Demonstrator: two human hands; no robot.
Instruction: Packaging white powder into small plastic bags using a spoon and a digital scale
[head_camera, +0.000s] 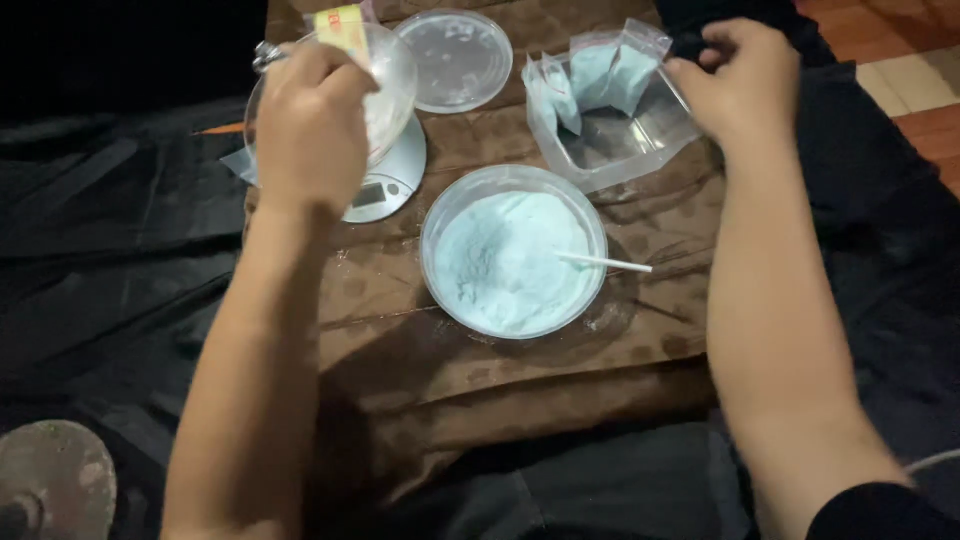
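Two hands over a brown table – blue powder
Left hand (310, 120) closed around a yellow packet (342, 25) above the glass bowl (395, 90), upper left; right hand (740, 80) pinches a clear bag (610, 75), upper right – round tub (513, 250) at center

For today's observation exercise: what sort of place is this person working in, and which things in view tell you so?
Probably a makeshift home workspace, not a lab: a small table under brown plastic sheeting, a kitchen-type digital scale bearing a clear bowl, and a round tub of pale blue powder.
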